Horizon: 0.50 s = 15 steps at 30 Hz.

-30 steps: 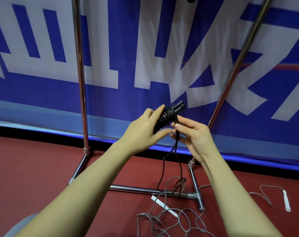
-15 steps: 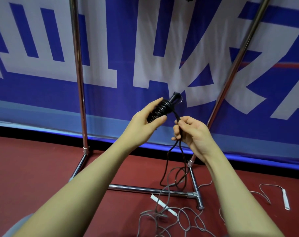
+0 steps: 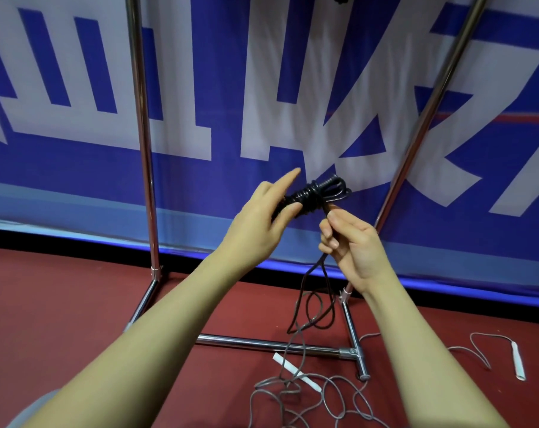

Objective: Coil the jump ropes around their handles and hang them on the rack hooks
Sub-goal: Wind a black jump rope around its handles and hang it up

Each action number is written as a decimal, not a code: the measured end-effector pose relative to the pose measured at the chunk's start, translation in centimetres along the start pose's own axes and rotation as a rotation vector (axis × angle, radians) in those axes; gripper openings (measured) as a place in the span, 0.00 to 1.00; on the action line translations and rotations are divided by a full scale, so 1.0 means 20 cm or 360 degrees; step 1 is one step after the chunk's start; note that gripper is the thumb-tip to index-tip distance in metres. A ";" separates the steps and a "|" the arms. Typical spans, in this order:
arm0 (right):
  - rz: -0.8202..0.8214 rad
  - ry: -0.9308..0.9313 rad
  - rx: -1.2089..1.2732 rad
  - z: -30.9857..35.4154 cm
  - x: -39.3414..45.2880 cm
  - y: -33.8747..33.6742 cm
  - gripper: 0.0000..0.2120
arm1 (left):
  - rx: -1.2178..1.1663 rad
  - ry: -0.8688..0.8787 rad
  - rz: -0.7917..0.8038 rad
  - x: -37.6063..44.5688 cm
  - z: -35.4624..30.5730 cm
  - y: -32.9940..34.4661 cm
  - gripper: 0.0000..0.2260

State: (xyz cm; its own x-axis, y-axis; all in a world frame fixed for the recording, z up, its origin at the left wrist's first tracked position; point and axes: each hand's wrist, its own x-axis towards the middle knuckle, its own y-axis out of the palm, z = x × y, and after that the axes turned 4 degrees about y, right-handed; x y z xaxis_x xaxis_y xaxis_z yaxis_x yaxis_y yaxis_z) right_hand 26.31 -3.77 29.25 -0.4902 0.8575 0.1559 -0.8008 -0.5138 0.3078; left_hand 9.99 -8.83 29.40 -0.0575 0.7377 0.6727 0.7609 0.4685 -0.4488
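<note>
Left hand: it grips the black handles with thumb and lower fingers curled round them; the index finger points out straight, away from the bundle.
Right hand: thumb and fingers are pressed together and pinch the black rope just below the bundle.
Black jump rope: many turns are already coiled around the handles, held in the air in front of the blue banner; the free part hangs down double from the right hand to the red floor.
Rack: two chrome posts stand behind the hands, its base bars lie on the floor.
Grey jump rope: it lies loose and tangled on the floor near the rack base, with one white handle inside the tangle and the other white handle further right.
</note>
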 end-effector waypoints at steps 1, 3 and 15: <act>-0.0005 -0.0006 0.0011 0.01 0.00 0.01 0.17 | 0.0251 0.0082 -0.0052 0.00 0.00 0.00 0.20; 0.0008 -0.0043 -0.0003 0.03 -0.01 0.02 0.13 | 0.0698 0.0302 -0.0176 0.00 0.00 0.00 0.18; 0.0069 -0.0075 -0.0199 0.03 0.01 0.01 0.13 | 0.0614 0.0188 -0.0129 0.03 -0.02 0.03 0.23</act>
State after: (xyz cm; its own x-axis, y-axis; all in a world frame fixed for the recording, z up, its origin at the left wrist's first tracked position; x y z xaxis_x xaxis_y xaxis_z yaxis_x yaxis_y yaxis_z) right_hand 26.29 -3.68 29.87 -0.5108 0.8334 0.2112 -0.8175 -0.5469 0.1808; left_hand 10.61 -8.31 29.68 -0.0158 0.6404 0.7679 0.4577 0.6874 -0.5639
